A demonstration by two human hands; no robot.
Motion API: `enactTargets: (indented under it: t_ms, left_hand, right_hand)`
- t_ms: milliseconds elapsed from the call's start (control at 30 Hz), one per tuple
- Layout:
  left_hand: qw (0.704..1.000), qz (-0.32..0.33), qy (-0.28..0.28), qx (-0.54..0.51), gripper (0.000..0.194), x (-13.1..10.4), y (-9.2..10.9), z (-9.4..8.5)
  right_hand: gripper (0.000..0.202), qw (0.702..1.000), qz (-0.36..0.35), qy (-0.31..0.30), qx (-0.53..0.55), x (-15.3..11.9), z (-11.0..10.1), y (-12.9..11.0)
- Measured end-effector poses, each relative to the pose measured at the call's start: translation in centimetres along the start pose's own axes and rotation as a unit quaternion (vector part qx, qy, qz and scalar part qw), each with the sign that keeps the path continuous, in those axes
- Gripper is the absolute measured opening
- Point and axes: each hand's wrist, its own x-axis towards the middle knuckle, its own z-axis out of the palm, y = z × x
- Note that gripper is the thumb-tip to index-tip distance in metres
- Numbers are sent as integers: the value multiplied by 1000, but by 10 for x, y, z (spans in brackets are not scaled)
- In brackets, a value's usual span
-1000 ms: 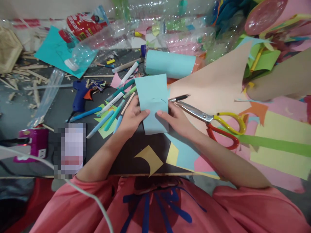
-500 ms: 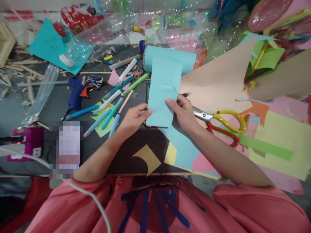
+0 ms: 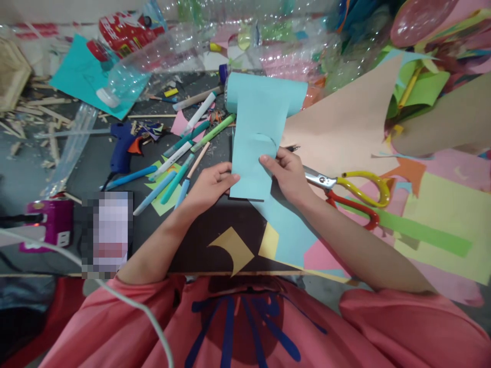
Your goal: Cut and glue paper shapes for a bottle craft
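Light-blue paper point(image 3: 255, 120) is held over the dark table point(image 3: 199, 245), its top hiding part of the wrapped bottle point(image 3: 296, 94). Left hand point(image 3: 210, 187): thumb and fingers clamped on the lower left edge. Right hand point(image 3: 290, 173): thumb on the face, fingers behind, pinching the right edge.

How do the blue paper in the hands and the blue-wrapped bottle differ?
The blue paper is a flat sheet; the wrapped bottle is rounded.
The paper is held by the left hand and right hand; the bottle lies beyond them, untouched.
The paper bears a dark curved line; none shows on the bottle's visible wrap.
Both share a similar light blue.
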Motion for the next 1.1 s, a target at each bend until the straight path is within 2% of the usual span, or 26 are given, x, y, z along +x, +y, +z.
enactTargets:
  t_ms: [467, 1100]
  left_hand:
    - [1000, -14, -24, -5, 38, 0, 4, -2]
    - [1000, -16, -13, 7, 36, 1, 2, -2]
  right_hand:
    - [44, 1000, 9, -8, -8, 0, -1, -1]
    - [47, 1000, 16, 3, -6, 0, -1, -2]
